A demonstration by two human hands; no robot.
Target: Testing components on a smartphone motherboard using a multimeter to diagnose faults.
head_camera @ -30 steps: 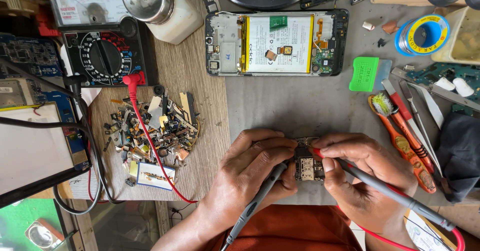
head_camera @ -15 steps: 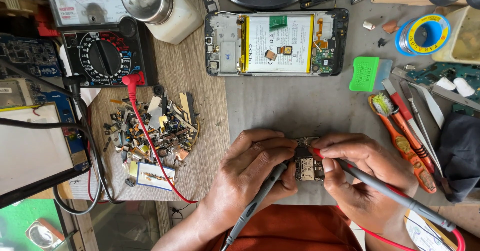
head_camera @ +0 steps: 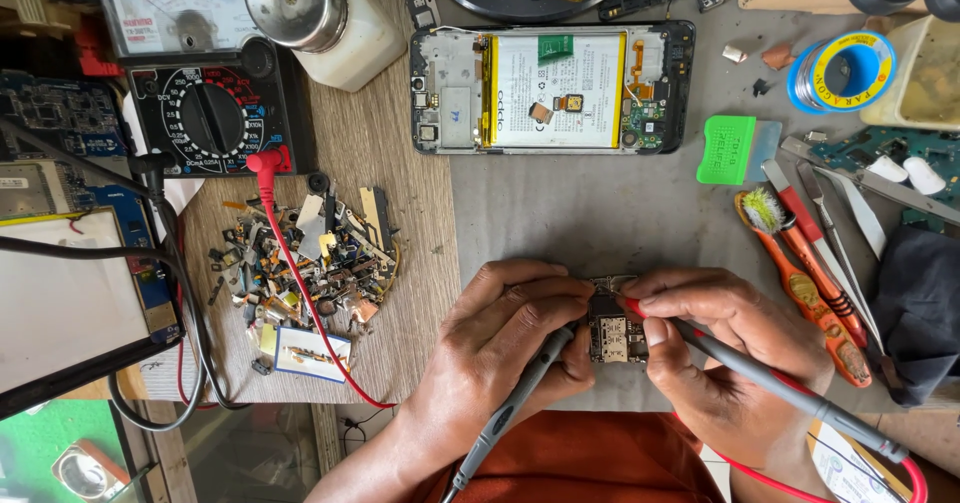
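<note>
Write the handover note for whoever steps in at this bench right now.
Left hand: holds the black probe, tip at the small circuit board.
Right hand: holds the red probe, tip on the board's upper edge.
The board lies on the grey mat between both hands. The analog multimeter sits top left with its red lead plugged in. The opened phone lies above, back cover off.
Done: phone opened, probes on the board. Left: meter reading not legible here.
</note>
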